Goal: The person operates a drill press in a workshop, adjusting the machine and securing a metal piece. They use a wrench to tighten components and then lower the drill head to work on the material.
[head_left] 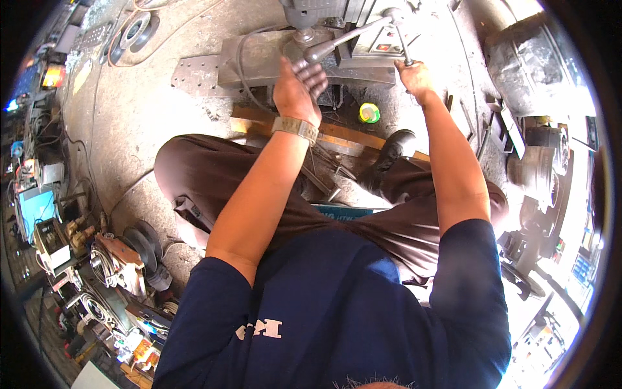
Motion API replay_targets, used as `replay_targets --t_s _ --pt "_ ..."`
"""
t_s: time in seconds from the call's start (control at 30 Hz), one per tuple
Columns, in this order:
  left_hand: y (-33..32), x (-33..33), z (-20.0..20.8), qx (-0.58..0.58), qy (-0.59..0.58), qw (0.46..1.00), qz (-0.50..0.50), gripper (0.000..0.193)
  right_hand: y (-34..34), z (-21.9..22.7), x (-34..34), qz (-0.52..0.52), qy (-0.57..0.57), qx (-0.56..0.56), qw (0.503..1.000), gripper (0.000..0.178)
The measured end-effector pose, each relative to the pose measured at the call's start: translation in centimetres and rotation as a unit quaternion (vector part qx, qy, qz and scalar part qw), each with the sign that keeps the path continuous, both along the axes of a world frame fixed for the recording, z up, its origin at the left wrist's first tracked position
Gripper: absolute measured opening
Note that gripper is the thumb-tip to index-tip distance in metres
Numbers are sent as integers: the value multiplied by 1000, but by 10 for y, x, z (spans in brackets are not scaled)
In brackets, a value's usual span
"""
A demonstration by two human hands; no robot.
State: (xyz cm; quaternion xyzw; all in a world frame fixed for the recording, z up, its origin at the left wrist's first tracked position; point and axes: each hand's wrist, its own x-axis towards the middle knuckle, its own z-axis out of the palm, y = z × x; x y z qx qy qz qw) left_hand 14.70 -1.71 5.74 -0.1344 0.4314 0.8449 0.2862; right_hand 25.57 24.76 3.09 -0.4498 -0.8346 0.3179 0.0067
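Observation:
My right hand (pixel 418 79) is closed around the end of one lever (pixel 403 44) of a grey drill press (pixel 314 9), at the upper right. The lever runs up to a bright round hub. My left hand (pixel 300 91) is up beside the chuck (pixel 304 36), over the near side of the machine's metal base (pixel 262 58). Its thumb stands apart, its fingers are loosely spread and blurred, and nothing shows in them. A second lever with a thick dark grip (pixel 319 52) ends just above those fingers; I cannot tell whether they touch. A watch (pixel 295 128) circles my left wrist.
A yellow-green rimmed round container (pixel 369 113) sits before the machine, near a wooden strip (pixel 340 136). A perforated metal plate (pixel 193 76) lies left. Cables cross the floor. A large dark drum (pixel 536 61) stands right; cluttered tools and reels (pixel 139 246) fill the left.

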Motion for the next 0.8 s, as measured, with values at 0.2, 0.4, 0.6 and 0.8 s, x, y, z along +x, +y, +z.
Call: replay_targets --t_s 0.2,0.4,0.6,0.8 --pt "29 -15 57 10 164 985 -43 48 15 -27 -2 -6 -8 39 999 51" --pt "52 -28 56 -27 226 974 18 51 15 -43 -8 -11 -26 42 999 56" --pt "56 -25 65 31 210 975 59 50 4 -48 -8 -32 8 7 999 56" --pt "55 -34 62 55 168 983 42 48 1 -45 -6 -31 17 35 999 54"
